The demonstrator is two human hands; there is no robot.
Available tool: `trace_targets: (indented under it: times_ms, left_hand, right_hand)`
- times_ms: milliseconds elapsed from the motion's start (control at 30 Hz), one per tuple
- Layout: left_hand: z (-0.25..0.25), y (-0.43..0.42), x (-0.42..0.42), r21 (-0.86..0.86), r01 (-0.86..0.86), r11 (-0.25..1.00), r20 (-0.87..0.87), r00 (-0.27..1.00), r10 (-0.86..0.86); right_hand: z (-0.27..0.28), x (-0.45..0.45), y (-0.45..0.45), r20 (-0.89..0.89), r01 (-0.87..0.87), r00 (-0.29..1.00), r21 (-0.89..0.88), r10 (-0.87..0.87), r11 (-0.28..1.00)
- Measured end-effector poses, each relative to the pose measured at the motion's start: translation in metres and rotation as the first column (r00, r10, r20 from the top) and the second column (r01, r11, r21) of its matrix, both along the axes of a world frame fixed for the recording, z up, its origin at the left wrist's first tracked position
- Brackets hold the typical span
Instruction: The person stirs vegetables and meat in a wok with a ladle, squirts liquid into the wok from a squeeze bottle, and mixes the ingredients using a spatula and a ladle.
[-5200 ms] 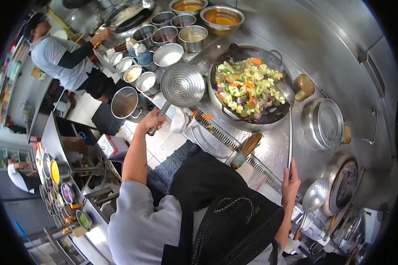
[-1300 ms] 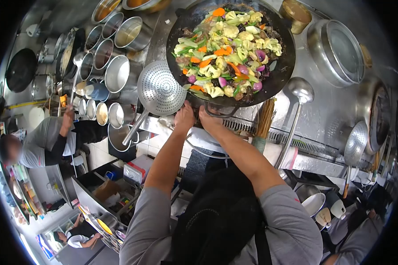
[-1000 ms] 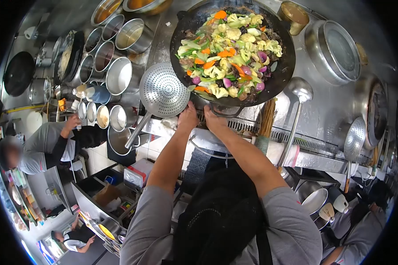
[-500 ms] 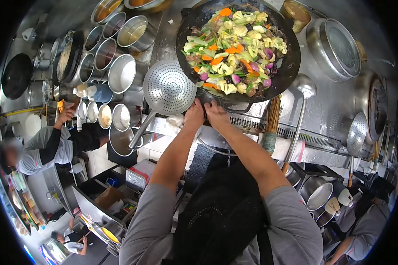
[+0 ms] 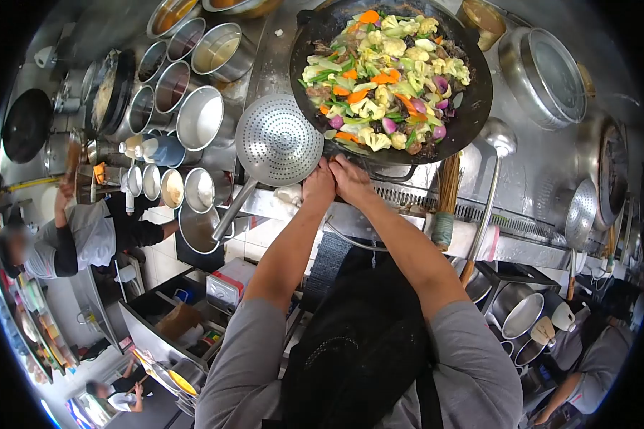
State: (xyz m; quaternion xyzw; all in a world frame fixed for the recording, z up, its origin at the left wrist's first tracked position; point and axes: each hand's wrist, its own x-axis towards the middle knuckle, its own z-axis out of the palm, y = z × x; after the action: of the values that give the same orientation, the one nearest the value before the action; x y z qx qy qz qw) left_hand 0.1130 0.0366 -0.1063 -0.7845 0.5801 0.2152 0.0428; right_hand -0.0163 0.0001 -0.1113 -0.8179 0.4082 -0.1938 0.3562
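Observation:
A black wok (image 5: 472,121) holds mixed vegetables (image 5: 386,86): cauliflower, carrot slices, purple onion and greens. My left hand (image 5: 320,187) and my right hand (image 5: 351,180) are side by side below the wok's near-left edge, fingers curled closed. What they hold is hidden by the fingers and too small to make out. A perforated skimmer (image 5: 279,139) lies left of the wok, its handle pointing down-left. Right of my hands are a bamboo brush (image 5: 447,193) and a ladle (image 5: 499,136) with its handle over the counter edge.
Metal pots (image 5: 199,118) and small bowls (image 5: 199,189) stand at the left. A lidded pot (image 5: 554,75) and a second skimmer (image 5: 582,207) are at the right. One co-worker (image 5: 86,236) stands at the far left; others show at lower left and lower right.
Earlier my left hand held the skimmer and my right hand the ladle; both tools now lie down. My hands have come together at the wok's near side. The wok appears slightly further right in view.

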Motion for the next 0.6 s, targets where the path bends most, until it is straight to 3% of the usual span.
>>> trace_targets:
  times_ms: [33, 167, 233, 267, 300, 333, 367, 400, 433, 467, 500, 533, 567, 600]
  left_hand:
    - [-0.002, 0.005, 0.001, -0.153, 0.078, 0.985, 0.045, 0.996, -0.072]
    - [0.024, 0.029, -0.008, -0.122, 0.088, 0.989, 0.063, 0.995, -0.08]
    - [0.047, 0.04, -0.014, -0.315, 0.084, 0.945, 0.017, 0.996, -0.083]
    - [0.06, 0.042, -0.014, -0.314, 0.085, 0.945, 0.018, 0.996, -0.084]
    - [0.076, 0.042, -0.014, -0.426, 0.09, 0.9, -0.046, 0.991, -0.122]
    - [0.083, 0.044, -0.012, -0.532, 0.084, 0.843, -0.107, 0.98, -0.165]
    - [0.084, 0.048, -0.01, -0.534, 0.084, 0.841, -0.109, 0.98, -0.168]
    - [0.082, 0.053, -0.006, -0.534, -0.148, 0.832, -0.331, 0.943, -0.045]
    - [0.079, 0.059, -0.004, -0.477, -0.37, 0.797, -0.542, 0.838, 0.064]
    - [0.072, 0.065, -0.003, -0.365, -0.52, 0.772, -0.699, 0.701, 0.141]
    - [0.073, 0.07, -0.003, -0.281, -0.611, 0.741, -0.818, 0.556, 0.148]
    - [0.074, 0.073, -0.004, -0.177, -0.681, 0.711, -0.909, 0.39, 0.148]
    - [0.074, 0.074, -0.008, -0.168, -0.666, 0.727, -0.917, 0.376, 0.132]
    - [0.075, 0.074, -0.011, 0.02, -0.735, 0.678, -0.955, 0.187, 0.231]
  right_hand:
    - [-0.003, 0.002, -0.005, 0.003, 0.006, 1.0, 0.002, -0.006, 1.0]
    - [-0.012, 0.009, -0.006, 0.027, -0.078, 0.996, -0.04, 0.08, 0.996]
    - [-0.01, 0.016, -0.003, 0.027, -0.095, 0.995, -0.05, 0.096, 0.994]
    - [-0.007, 0.02, -0.008, -0.011, -0.088, 0.996, 0.173, 0.091, 0.981]
    - [-0.004, 0.023, -0.011, -0.05, -0.067, 0.994, 0.384, 0.093, 0.921]
    - [-0.004, 0.024, -0.011, -0.052, -0.065, 0.994, 0.382, 0.092, 0.922]
    - [-0.005, 0.025, -0.011, -0.177, -0.162, 0.962, 0.232, 0.205, 0.959]
    - [-0.007, 0.026, -0.01, -0.317, -0.273, 0.903, 0.092, 0.288, 0.958]
    - [-0.022, 0.028, -0.004, -0.328, -0.262, 0.903, 0.095, 0.279, 0.96]
    - [-0.049, 0.031, 0.004, -0.283, -0.15, 0.948, 0.011, 0.147, 0.989]
    - [-0.064, 0.026, 0.008, -0.232, -0.027, 0.973, -0.071, 0.01, 0.997]
    - [-0.057, 0.018, 0.009, -0.253, -0.003, 0.967, -0.077, -0.016, 0.997]
    - [-0.05, 0.01, 0.013, -0.132, 0.051, 0.989, -0.138, -0.069, 0.989]
    - [-0.037, 0.003, 0.016, -0.005, 0.11, 0.994, -0.196, -0.113, 0.974]
